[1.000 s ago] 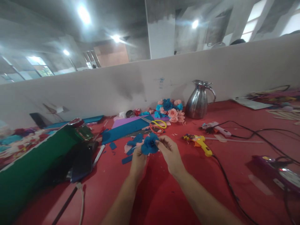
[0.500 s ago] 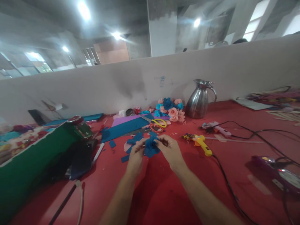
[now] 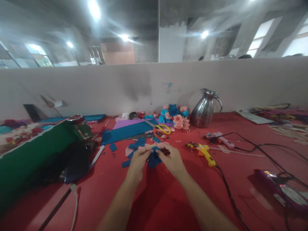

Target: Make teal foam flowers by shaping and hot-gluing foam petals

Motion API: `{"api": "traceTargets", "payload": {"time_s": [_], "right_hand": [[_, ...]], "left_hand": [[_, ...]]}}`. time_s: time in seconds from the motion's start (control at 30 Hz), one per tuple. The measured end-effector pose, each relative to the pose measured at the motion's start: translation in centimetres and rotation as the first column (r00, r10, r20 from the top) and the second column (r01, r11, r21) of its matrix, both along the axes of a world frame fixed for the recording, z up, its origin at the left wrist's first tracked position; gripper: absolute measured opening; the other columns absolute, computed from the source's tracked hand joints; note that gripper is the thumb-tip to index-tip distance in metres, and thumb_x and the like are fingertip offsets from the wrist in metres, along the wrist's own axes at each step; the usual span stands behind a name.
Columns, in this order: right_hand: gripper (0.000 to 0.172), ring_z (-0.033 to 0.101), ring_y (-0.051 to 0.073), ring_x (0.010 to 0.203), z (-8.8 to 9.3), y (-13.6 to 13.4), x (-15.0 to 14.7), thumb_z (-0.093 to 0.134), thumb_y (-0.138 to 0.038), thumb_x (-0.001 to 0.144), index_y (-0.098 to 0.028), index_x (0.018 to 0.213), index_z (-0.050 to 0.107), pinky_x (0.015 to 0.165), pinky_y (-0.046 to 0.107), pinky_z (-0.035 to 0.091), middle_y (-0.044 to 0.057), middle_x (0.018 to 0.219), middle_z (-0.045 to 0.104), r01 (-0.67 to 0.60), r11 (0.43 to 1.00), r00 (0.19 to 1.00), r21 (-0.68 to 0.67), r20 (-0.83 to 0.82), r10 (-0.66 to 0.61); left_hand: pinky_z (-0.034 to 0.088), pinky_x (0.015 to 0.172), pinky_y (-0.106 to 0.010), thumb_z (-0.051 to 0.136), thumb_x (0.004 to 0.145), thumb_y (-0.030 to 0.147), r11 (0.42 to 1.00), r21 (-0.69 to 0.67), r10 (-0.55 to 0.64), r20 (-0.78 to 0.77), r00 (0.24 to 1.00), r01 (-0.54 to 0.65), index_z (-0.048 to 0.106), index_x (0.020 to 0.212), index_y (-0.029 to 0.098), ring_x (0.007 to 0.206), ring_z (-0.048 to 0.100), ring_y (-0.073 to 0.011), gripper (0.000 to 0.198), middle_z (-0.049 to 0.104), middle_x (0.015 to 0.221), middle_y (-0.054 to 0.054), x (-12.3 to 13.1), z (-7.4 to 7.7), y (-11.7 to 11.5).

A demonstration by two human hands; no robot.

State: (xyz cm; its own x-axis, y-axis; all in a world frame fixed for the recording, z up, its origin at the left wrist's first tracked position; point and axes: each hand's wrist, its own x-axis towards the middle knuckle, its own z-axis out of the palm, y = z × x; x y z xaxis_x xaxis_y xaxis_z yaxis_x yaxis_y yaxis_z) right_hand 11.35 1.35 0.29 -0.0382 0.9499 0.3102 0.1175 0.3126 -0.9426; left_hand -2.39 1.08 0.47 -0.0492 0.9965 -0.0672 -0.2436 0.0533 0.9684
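Observation:
A dark blue paper flower (image 3: 154, 158) is held between both hands over the red table. My left hand (image 3: 139, 160) pinches its left side, and my right hand (image 3: 171, 158) grips the right side near the centre. Just behind the hands lie cut blue paper pieces (image 3: 140, 142). Farther back are a long blue paper strip (image 3: 127, 132) and scissors (image 3: 163, 129) with yellow and orange handles. Pink and blue paper flowers (image 3: 176, 116) form a bunch beside a metal jug (image 3: 204, 110).
A yellow glue gun (image 3: 206, 154) and a pink one (image 3: 223, 140) lie at right with black cables. A purple device (image 3: 276, 186) sits at far right. On the left are a green box (image 3: 45, 157), a jar (image 3: 80, 128) and a dark phone-like object (image 3: 79, 165).
The camera view has shifted and levelled slightly. Both hands still hold the blue flower, which is now tilted differently and seems more covered by the fingers.

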Motion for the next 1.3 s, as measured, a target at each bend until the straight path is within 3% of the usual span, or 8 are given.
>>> {"api": "traceTargets", "payload": {"time_s": [0.17, 0.5, 0.73, 0.83, 0.93, 1.07, 1.2, 1.3], "right_hand": [[0.014, 0.048, 0.013, 0.056, -0.6, 0.2, -0.2, 0.061, -0.033, 0.073, -0.019, 0.068, 0.061, 0.054, 0.024, 0.040, -0.002, 0.061, 0.056, 0.016, 0.999, 0.991, -0.051, -0.134, -0.023], [0.014, 0.052, 0.013, 0.063, -0.1, -0.2, -0.8, 0.065, -0.031, 0.069, -0.018, 0.068, 0.059, 0.062, 0.026, 0.042, -0.002, 0.066, 0.058, -0.029, 0.992, 0.929, -0.126, -0.370, -0.020], [0.020, 0.052, 0.014, 0.063, -0.1, -0.2, -0.7, 0.067, -0.036, 0.068, -0.018, 0.073, 0.060, 0.061, 0.026, 0.043, 0.000, 0.068, 0.060, -0.007, 0.986, 0.917, -0.166, -0.395, -0.060], [0.023, 0.052, 0.013, 0.061, -0.1, -0.1, -0.6, 0.069, -0.038, 0.066, -0.017, 0.072, 0.059, 0.058, 0.025, 0.043, -0.001, 0.064, 0.060, 0.008, 0.981, 0.902, -0.195, -0.422, -0.092], [0.022, 0.051, 0.012, 0.059, 0.0, -0.1, -0.5, 0.068, -0.037, 0.066, -0.017, 0.071, 0.059, 0.057, 0.024, 0.043, -0.002, 0.062, 0.059, 0.022, 0.979, 0.894, -0.201, -0.435, -0.110], [0.019, 0.052, 0.012, 0.060, 0.3, -0.2, -0.5, 0.069, -0.033, 0.064, -0.017, 0.071, 0.060, 0.057, 0.024, 0.043, -0.002, 0.064, 0.060, 0.009, 0.979, 0.880, -0.204, -0.463, -0.105], [0.017, 0.053, 0.012, 0.061, 0.9, -0.6, -0.6, 0.069, -0.032, 0.065, -0.018, 0.070, 0.061, 0.060, 0.025, 0.045, -0.002, 0.065, 0.060, -0.020, 0.980, 0.864, -0.200, -0.496, -0.083], [0.017, 0.053, 0.012, 0.060, 1.2, -0.8, -0.6, 0.068, -0.034, 0.066, -0.019, 0.068, 0.061, 0.060, 0.025, 0.045, -0.002, 0.064, 0.060, -0.036, 0.980, 0.872, -0.194, -0.486, -0.064]], "left_hand": [[0.041, 0.064, -0.022, 0.071, 0.064, 0.027, 0.997, 0.070, 0.042, -0.005, 0.999, -0.042, 0.074, 0.073, 0.016, 0.067, 0.055, -0.0125, 0.015, 0.067, 0.073, -0.002, 0.4, 0.1, -0.2], [0.042, 0.064, -0.020, 0.076, 0.057, 0.025, 0.993, 0.032, 0.109, 0.132, 0.985, -0.114, 0.070, 0.068, 0.016, 0.066, 0.054, -0.0108, 0.015, 0.064, 0.069, 0.000, 1.0, 0.2, -0.2], [0.045, 0.068, -0.024, 0.073, 0.063, 0.038, 0.995, 0.006, 0.102, 0.162, 0.982, -0.104, 0.070, 0.077, 0.016, 0.068, 0.058, -0.0134, 0.026, 0.068, 0.077, -0.004, 0.8, 0.1, -0.1], [0.045, 0.067, -0.025, 0.072, 0.061, 0.030, 0.998, 0.048, 0.028, 0.108, 0.994, -0.034, 0.071, 0.084, 0.017, 0.069, 0.060, -0.0154, 0.026, 0.070, 0.078, -0.005, 0.5, -0.2, 0.2], [0.044, 0.065, -0.025, 0.071, 0.056, 0.016, 0.995, 0.088, -0.045, -0.017, 0.999, 0.047, 0.073, 0.080, 0.019, 0.069, 0.060, -0.0166, 0.024, 0.070, 0.073, -0.003, 0.4, -0.6, 0.4], [0.042, 0.063, -0.024, 0.071, 0.057, 0.015, 0.981, 0.184, -0.040, -0.116, 0.992, 0.061, 0.072, 0.066, 0.017, 0.061, 0.054, -0.0138, 0.010, 0.064, 0.061, -0.001, 0.5, -0.9, 0.4], [0.038, 0.058, -0.022, 0.071, 0.060, 0.020, 0.979, 0.202, 0.032, -0.072, 0.997, -0.017, 0.065, 0.055, 0.016, 0.053, 0.045, -0.0099, 0.009, 0.056, 0.052, 0.002, 0.3, -1.3, 0.4], [0.042, 0.064, -0.024, 0.072, 0.060, 0.022, 0.981, 0.184, 0.059, 0.012, 0.998, -0.060, 0.065, 0.057, 0.016, 0.059, 0.050, -0.0114, 0.009, 0.060, 0.059, 0.001, 0.4, -1.3, 0.4]]}}
